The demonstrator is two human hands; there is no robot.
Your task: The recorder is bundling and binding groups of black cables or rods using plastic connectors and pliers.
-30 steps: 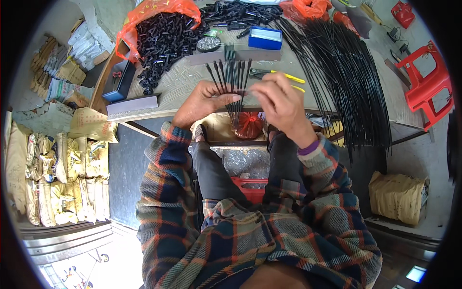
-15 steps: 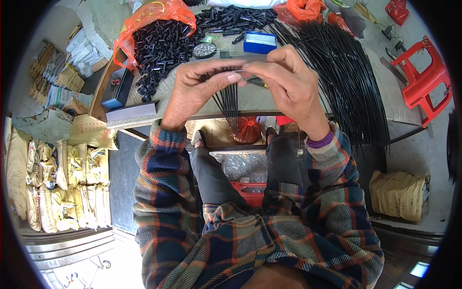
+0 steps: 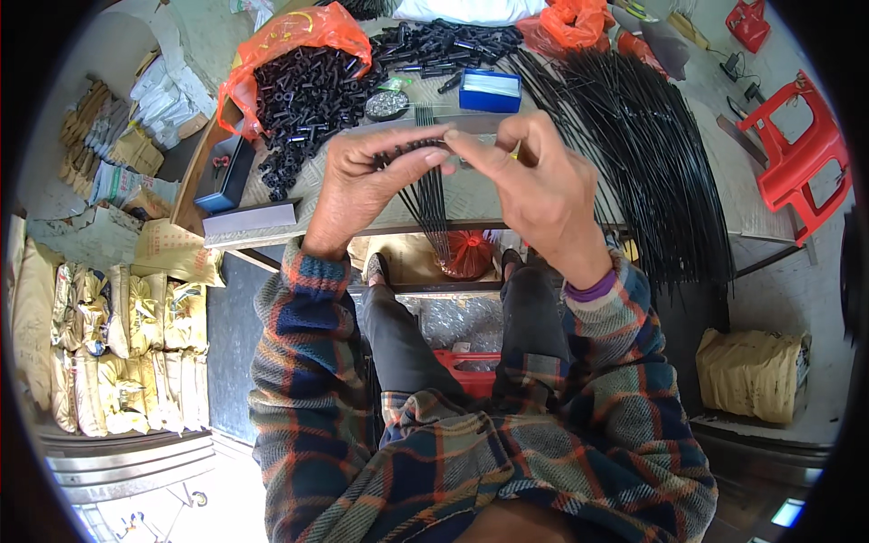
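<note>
My left hand (image 3: 376,176) is closed around a fanned bunch of thin black rods (image 3: 432,213). They hang down past the table edge, and their pale upper ends show above my fingers. My right hand (image 3: 548,185) meets the left fingertips, thumb and forefinger pressed together; what they pinch is too small to tell. A bit of yellow shows by its curled fingers, its source hidden. Just beyond the hands are a blue box (image 3: 490,102) of thin pale pieces and a round dish (image 3: 386,102) of small silvery parts.
An orange bag (image 3: 237,83) spills black tubular pieces (image 3: 312,100) at the left of the table. Long black rods (image 3: 647,154) cover its right side, some overhanging the edge. A red stool (image 3: 801,154) stands at right. A dark blue box (image 3: 226,176) sits at left.
My right hand has shifted slightly down, its forefinger now against the left fingertips. The thin light piece seen between the hands earlier no longer shows. My left hand keeps its hold on the rods.
</note>
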